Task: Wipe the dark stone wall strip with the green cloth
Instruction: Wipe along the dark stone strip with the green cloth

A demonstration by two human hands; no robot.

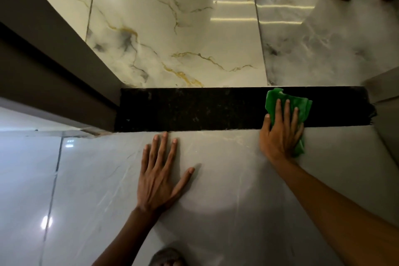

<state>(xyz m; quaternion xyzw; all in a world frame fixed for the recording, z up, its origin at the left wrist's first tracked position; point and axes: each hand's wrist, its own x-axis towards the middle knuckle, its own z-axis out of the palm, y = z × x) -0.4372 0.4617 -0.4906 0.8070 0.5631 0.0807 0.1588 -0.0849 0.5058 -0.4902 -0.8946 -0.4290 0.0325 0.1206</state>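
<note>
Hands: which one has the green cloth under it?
The right hand, at the strip's right end. Its straight fingers press the green cloth onto the dark stone strip. The left hand lies bare on the grey tile below.

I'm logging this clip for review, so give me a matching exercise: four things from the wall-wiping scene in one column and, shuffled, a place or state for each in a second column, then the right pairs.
Column 1
1. green cloth
2. left hand
3. right hand
4. dark stone wall strip

Column 2
A. flat on the pale grey tile below the strip, fingers spread, holding nothing
B. runs across between the gold-veined tiles and the pale grey tile
C. pressed against the right part of the strip
D. straight fingers pushing on the cloth

Pairs: 1-C, 2-A, 3-D, 4-B
</note>
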